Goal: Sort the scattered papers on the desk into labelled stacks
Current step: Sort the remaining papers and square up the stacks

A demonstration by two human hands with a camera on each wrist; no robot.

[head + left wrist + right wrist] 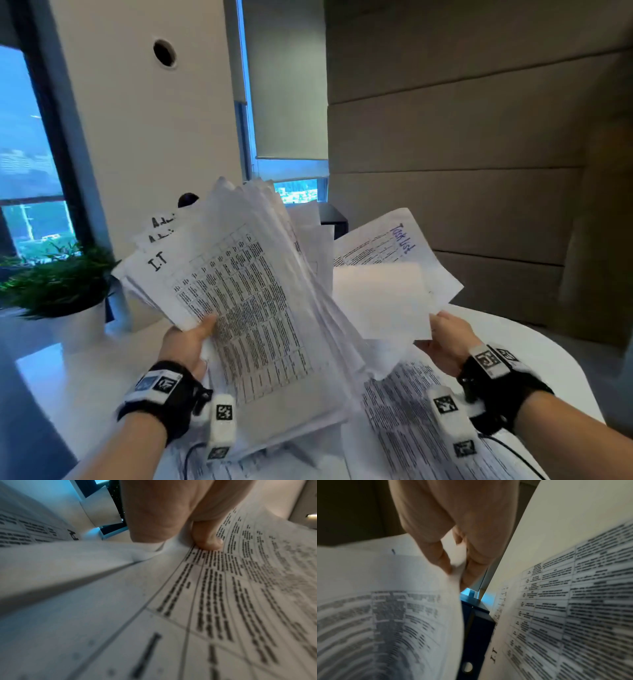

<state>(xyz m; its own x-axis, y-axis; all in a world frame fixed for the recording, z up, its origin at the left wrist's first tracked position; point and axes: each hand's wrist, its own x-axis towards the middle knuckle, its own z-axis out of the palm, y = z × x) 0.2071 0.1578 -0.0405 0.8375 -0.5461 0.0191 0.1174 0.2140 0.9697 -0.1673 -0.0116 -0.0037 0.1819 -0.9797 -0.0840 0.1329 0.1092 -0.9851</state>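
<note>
A thick stack of printed papers (260, 308) stands tilted up from the desk; its top sheet carries a table and the handwritten label "I.T". My left hand (191, 339) grips the stack's left edge, with the thumb (208, 540) pressed on the top sheet (223, 601). My right hand (445, 339) pinches a few sheets (387, 294), lifted off to the right of the stack; the rear one is headed "Task List" in blue. In the right wrist view the fingers (447, 561) pinch a sheet corner (385, 601), and the stack (573, 601) stands to the right.
More printed sheets (411, 411) lie flat on the white desk (548, 359) under both hands. A potted green plant (65, 284) stands at the left. A dark binder (332, 219) sits behind the papers, near the window (20, 154). A padded wall (479, 171) is at right.
</note>
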